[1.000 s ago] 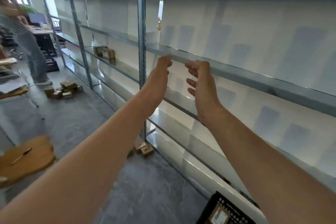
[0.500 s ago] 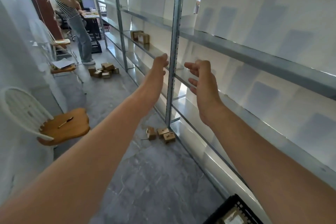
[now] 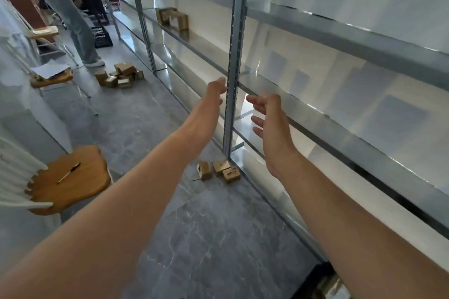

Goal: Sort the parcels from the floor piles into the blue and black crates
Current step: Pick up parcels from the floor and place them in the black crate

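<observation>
3 parcels (image 3: 221,167) on grey floor (image 3: 206,238)

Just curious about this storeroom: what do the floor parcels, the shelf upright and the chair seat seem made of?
Parcels: matte brown cardboard, judging by the tan colour and boxy folded edges. Upright: metal, probably galvanised steel, given its dull grey sheen and punched holes. Seat: wood, seemingly varnished, with a warm orange-brown gloss.
</observation>
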A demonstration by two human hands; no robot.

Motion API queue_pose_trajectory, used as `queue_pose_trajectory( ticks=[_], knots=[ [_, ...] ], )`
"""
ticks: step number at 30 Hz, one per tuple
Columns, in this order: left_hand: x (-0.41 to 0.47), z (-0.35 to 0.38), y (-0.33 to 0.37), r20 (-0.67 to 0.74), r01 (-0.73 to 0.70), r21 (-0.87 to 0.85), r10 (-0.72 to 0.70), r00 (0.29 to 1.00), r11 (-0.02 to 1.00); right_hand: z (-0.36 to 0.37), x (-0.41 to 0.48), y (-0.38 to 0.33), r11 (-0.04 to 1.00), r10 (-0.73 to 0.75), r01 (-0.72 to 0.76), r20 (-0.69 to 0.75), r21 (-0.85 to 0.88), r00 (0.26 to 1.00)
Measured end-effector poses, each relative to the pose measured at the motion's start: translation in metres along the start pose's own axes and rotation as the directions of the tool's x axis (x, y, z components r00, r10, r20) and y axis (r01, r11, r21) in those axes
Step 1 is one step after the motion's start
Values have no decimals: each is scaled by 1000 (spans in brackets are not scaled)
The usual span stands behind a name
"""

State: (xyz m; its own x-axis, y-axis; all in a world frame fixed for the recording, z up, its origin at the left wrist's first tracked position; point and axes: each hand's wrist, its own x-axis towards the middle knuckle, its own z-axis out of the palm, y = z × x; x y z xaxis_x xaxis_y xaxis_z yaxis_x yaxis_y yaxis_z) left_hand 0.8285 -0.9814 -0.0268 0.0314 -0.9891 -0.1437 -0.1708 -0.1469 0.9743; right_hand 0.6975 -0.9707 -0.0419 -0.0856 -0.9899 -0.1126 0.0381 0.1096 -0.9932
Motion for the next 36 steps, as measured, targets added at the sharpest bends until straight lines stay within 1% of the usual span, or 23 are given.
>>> queue_pose_trajectory(
  ticks=[4, 9, 12, 15, 21, 23, 26, 31, 34, 36],
  knots=[
    [60, -21, -16, 77, 32, 53, -36, 996, 998, 31, 59, 21, 999, 43, -42, -59, 21, 997],
    [154, -20, -43, 131, 138, 99, -151, 980, 985, 46, 145, 56, 993, 98, -92, -96, 68, 991],
    [222, -6, -70, 145, 206, 131, -224, 964, 970, 44, 208, 86, 989, 137, -128, -119, 78, 983],
    [294, 15, -100, 132, 248, 145, -267, 955, 958, 35, 279, 123, 989, 150, -146, -131, 37, 980],
    [428, 58, -166, 115, 351, 125, -365, 924, 928, 23, 414, 194, 970, 243, -244, -106, 1, 964],
    [466, 65, -193, 99, 389, 109, -399, 912, 915, 23, 448, 222, 962, 269, -272, -105, -19, 958],
    [521, 75, -246, 125, 446, 106, -457, 881, 889, 24, 495, 274, 950, 306, -310, -88, -32, 948],
    [607, 83, -354, 100, 489, 57, -493, 864, 870, 45, 567, 387, 937, 340, -342, -45, -64, 939],
    [644, 86, -424, 100, 487, 56, -491, 866, 871, 56, 604, 457, 927, 363, -366, -55, -80, 930],
    [665, 88, -469, 107, 512, 46, -514, 851, 858, 60, 623, 502, 918, 382, -386, -64, -87, 922]
  ],
)
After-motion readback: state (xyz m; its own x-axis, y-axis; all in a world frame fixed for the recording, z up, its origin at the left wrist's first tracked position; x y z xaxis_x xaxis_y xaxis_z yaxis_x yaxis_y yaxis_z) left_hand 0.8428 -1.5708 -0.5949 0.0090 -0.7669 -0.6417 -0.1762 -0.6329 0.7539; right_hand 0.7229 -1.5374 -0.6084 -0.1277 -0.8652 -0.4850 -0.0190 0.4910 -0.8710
